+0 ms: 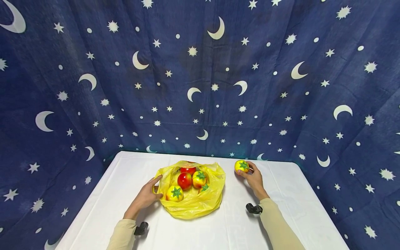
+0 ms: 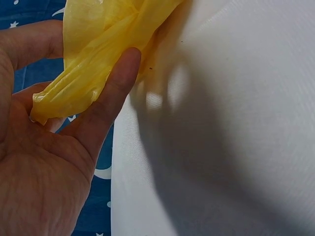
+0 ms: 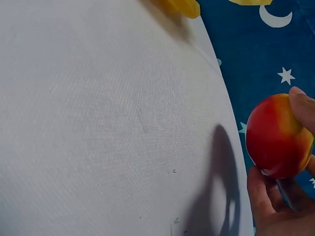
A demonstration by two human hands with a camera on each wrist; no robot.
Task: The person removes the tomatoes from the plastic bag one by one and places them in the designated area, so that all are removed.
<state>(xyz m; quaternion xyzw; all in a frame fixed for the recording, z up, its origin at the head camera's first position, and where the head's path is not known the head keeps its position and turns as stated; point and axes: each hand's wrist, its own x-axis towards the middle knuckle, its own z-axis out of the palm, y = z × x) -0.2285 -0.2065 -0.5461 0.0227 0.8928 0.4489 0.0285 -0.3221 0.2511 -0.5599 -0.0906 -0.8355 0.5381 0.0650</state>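
Note:
A yellow plastic bag lies open-mouthed on the white table. Inside it are a red tomato-like fruit, yellow-and-red fruits with green star-shaped tops, such as one yellow-red tomato, and more red behind. At the bag's left rim, my left hand holds the plastic between thumb and fingers; the bag's bunched edge shows in the left wrist view. Right of the bag, my right hand grips another yellow-red tomato above the table. Its red side faces the right wrist camera.
The white tablecloth covers the table, whose far edge runs just behind the bag. A dark blue curtain with moons and stars hangs behind and at both sides. Black wrist cameras sit at the left wrist and right wrist.

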